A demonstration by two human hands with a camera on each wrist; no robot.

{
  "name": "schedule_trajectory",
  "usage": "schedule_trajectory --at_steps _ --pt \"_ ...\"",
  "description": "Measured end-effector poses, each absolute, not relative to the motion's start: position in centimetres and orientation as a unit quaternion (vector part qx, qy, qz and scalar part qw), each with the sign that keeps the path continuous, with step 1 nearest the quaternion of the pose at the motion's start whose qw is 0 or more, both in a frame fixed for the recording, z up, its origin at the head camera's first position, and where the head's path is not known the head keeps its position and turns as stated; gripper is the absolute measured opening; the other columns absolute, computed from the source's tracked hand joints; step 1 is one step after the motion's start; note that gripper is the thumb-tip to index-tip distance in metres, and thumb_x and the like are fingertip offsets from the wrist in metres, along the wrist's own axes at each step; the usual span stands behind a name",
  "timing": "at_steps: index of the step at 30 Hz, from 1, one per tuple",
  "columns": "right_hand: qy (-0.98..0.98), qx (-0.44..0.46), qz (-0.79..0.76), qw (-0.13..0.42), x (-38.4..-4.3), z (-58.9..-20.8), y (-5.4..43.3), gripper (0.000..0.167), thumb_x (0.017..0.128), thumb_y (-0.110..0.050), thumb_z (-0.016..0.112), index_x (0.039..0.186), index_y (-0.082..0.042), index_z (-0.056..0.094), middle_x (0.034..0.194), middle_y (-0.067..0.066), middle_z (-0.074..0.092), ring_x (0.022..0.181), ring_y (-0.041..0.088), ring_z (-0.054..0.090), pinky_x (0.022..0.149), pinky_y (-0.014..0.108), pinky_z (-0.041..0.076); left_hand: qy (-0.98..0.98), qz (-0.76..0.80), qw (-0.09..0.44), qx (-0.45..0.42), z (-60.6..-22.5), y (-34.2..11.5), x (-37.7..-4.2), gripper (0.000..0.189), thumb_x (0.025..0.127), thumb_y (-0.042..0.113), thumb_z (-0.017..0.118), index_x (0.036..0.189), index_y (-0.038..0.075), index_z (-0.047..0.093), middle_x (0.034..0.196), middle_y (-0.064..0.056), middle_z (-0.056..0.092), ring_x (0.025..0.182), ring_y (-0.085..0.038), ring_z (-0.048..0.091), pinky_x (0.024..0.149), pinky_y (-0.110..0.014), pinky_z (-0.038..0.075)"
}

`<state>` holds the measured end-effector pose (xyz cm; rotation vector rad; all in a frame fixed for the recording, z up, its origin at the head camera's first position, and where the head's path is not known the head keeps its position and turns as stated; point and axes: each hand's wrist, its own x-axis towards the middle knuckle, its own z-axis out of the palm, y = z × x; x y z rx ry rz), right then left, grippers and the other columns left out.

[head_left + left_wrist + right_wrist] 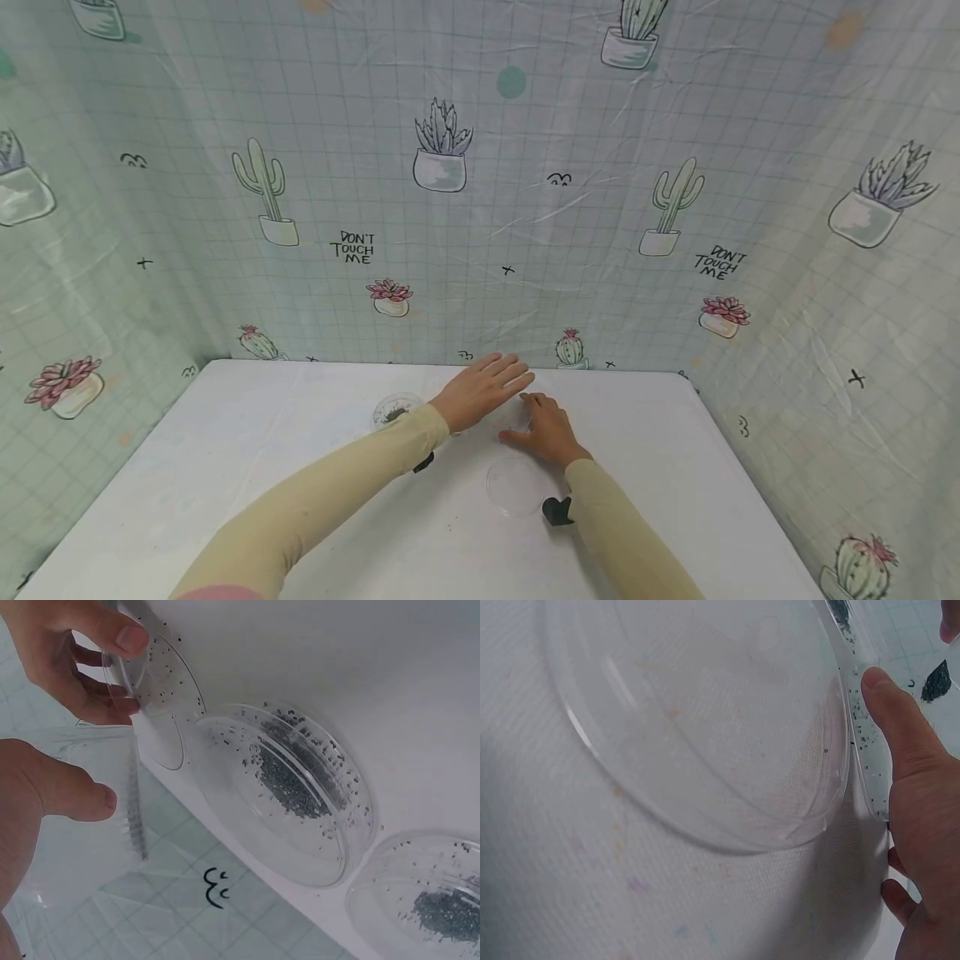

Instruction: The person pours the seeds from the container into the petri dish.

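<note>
My left hand point(483, 392) holds a clear plastic bag point(82, 847), its thumb laid on the film in the left wrist view. Dark granules line one edge of the bag. With thumb and curled fingers, my right hand point(546, 429) grips the side of a clear petri dish point(862, 735) that has a few dark granules scattered in it. Beside that dish stands another petri dish point(240, 851) with a heap of dark granules. Close to my right wrist, a clear round dish point(705, 765) without a heap lies on the white table point(337, 533).
Another petri dish point(364, 892) with a granule heap stands farther along the row. Several stray granules lie on the tabletop. A patterned curtain point(480, 250) hangs behind the table's back edge and along both sides.
</note>
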<state>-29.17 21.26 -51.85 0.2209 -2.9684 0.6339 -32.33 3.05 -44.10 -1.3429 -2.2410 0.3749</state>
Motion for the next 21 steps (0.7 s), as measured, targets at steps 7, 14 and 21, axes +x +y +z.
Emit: schedule_trajectory --at_steps 7,14,21 --pt "-0.974 0.076 0.21 0.045 -29.06 -51.56 21.22 0.088 0.077 -0.058 0.073 0.142 -0.006 0.046 0.14 0.015 0.051 0.129 0.034 0.046 0.11 0.056 0.036 -0.823 0.17 0.23 -0.491 -43.85 2.98 -32.33 0.077 0.087 0.018 0.072 0.15 0.021 0.029 0.154 0.002 0.036 0.146 -0.017 0.031 0.124 -0.035 0.018" --pt "-0.974 0.08 0.206 0.044 -29.06 -51.61 21.33 0.087 0.077 -0.057 0.073 0.142 -0.006 0.046 0.14 0.016 0.05 0.13 0.035 0.046 0.109 0.057 0.037 -0.807 0.187 0.254 -0.499 -43.71 2.85 -32.54 0.071 0.09 0.016 0.069 0.15 0.021 0.031 0.154 0.002 0.037 0.146 -0.017 0.031 0.123 -0.036 0.021" --pt "-0.975 0.079 0.205 0.037 -29.02 -51.54 21.28 0.088 0.077 -0.057 0.073 0.144 -0.007 0.043 0.142 0.016 0.049 0.131 0.036 0.045 0.11 0.058 0.036 -0.805 0.192 0.258 -0.499 -43.69 2.94 -32.49 0.073 0.09 0.014 0.068 0.151 0.021 0.029 0.155 0.002 0.036 0.147 -0.017 0.03 0.124 -0.035 0.019"
